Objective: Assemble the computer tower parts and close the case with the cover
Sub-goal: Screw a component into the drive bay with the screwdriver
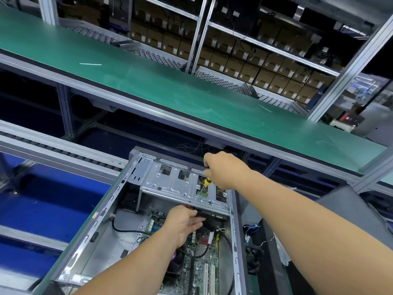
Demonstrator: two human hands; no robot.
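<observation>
Risk: our right hand (221,169) grips the screwdriver (204,185) on the cage (170,186); left hand (182,222), fingers loosely straight, steadies a part beneath; tip may slip onto the board (202,265).

One view only, worn on the head; the scene is seen from above, forward and steeply down. The open computer case (136,209) is taken in close below, with both forearms entering from the bottom edge. A green shelf (148,86) and stacked racks are caught farther ahead, bent by the wide lens.
</observation>
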